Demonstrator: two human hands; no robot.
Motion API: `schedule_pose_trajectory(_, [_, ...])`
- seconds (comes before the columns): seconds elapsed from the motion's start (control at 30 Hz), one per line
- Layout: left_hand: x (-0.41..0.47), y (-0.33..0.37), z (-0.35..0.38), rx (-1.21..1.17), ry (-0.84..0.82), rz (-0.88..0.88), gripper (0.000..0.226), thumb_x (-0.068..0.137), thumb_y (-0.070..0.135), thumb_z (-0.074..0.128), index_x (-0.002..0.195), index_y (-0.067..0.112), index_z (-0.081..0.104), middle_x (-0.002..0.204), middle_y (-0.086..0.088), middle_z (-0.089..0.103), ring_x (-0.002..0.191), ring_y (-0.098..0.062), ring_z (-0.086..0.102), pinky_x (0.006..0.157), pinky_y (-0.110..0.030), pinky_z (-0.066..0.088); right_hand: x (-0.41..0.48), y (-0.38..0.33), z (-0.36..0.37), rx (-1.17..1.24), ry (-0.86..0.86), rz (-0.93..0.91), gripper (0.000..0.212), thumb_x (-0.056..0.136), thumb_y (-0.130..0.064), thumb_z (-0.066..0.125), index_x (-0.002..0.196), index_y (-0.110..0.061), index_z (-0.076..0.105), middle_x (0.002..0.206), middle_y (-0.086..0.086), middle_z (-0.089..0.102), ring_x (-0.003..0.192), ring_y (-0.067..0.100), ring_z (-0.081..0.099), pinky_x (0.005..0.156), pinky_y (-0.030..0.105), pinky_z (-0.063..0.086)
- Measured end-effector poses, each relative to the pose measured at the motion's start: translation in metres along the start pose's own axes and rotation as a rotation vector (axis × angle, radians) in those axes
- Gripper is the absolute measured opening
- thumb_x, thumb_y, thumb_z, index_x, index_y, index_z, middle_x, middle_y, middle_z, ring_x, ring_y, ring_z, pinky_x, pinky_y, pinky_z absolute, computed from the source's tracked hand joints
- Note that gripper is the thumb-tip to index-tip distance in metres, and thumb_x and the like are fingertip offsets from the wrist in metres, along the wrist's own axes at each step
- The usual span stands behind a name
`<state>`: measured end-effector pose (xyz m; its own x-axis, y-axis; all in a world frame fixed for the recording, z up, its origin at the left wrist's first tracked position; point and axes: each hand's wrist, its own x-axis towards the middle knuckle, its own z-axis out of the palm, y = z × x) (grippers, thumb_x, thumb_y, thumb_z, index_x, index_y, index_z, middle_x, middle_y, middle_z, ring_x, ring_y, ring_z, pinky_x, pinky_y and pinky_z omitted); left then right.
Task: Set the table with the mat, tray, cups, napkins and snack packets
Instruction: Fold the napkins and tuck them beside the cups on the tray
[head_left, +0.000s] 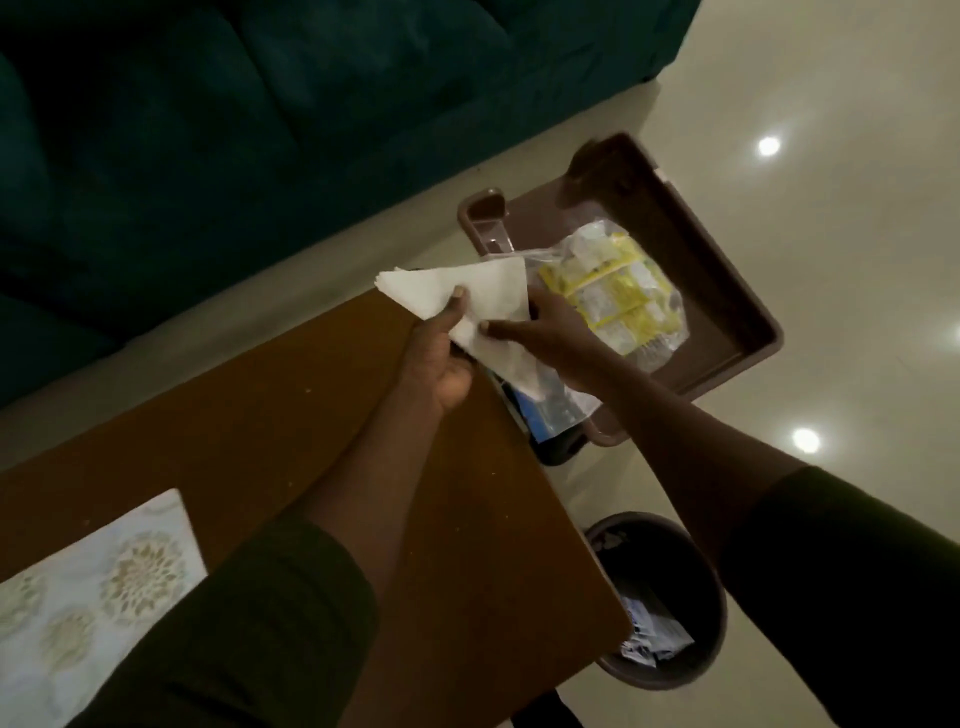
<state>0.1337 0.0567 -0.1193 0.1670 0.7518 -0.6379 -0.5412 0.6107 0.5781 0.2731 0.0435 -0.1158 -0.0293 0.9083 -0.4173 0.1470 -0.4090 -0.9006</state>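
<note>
Both hands hold white folded napkins (483, 296) above the far corner of the brown wooden table (291, 415). My left hand (441, 353) grips their lower left part with the thumb on top. My right hand (540, 332) pinches their right side. Beyond the table's end a brown tray (727, 291) carries a clear bag of yellow snack packets (618, 291). A pale floral mat (88, 597) lies on the table at the lower left. No cups are in view.
A dark teal sofa (234, 130) fills the upper left. A round dark bin (670, 597) with wrappers inside stands on the glossy cream floor (831, 208) beside the table's right edge. A dark stand with blue items (540, 421) sits under the tray's near corner.
</note>
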Motion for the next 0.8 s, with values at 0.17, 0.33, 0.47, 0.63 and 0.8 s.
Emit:
schedule_pose_trajectory(0.17, [-0.029,0.053,-0.074,-0.152,0.052,0.142,0.015,0.091,0.019,0.063,0.105,0.026,0.063,0.111,-0.005,0.07,0.104,-0.026,0.065,0.092,-0.05,0.053,-0.007,-0.014,0.076,0.001,-0.268,0.057,0.041,0.083,-0.017,0.072,0.12,-0.019,0.055,0.112,0.001,0.066,0.106,0.022,0.063,0.082,0.031,0.056])
schedule_pose_trajectory(0.33, [-0.067,0.082,-0.143,-0.246,0.098,0.179,0.028,0.092,0.044,0.058,0.082,0.02,0.07,0.09,-0.002,0.076,0.086,-0.021,0.074,0.081,-0.045,0.059,-0.02,-0.036,0.176,-0.069,-0.298,0.21,0.044,0.08,-0.041,0.073,0.115,-0.024,0.054,0.11,0.002,0.064,0.101,0.023,0.06,0.078,0.034,0.051])
schedule_pose_trajectory(0.47, [-0.11,0.109,-0.22,-0.339,0.219,0.263,0.03,0.09,0.051,0.056,0.093,0.021,0.062,0.087,-0.001,0.077,0.08,-0.021,0.076,0.066,-0.043,0.061,-0.037,-0.046,0.247,-0.004,-0.409,0.224,0.05,0.084,-0.045,0.067,0.125,-0.019,0.055,0.125,0.008,0.063,0.106,0.029,0.062,0.089,0.043,0.054])
schedule_pose_trajectory(0.63, [-0.167,0.134,-0.302,-0.465,0.257,0.36,0.023,0.094,0.041,0.055,0.091,0.019,0.059,0.102,-0.006,0.07,0.102,-0.026,0.068,0.079,-0.042,0.06,-0.072,-0.047,0.357,-0.215,-0.481,0.195,0.036,0.077,-0.059,0.069,0.097,-0.032,0.059,0.092,-0.016,0.06,0.082,0.006,0.06,0.067,0.02,0.049])
schedule_pose_trajectory(0.8, [-0.223,0.165,-0.393,-0.601,0.365,0.495,0.031,0.096,0.043,0.05,0.077,0.019,0.056,0.09,-0.004,0.074,0.092,-0.023,0.072,0.091,-0.049,0.053,-0.098,-0.043,0.439,-0.163,-0.788,0.243,0.044,0.084,-0.043,0.069,0.117,-0.017,0.058,0.101,0.002,0.072,0.071,0.014,0.072,0.056,0.023,0.054])
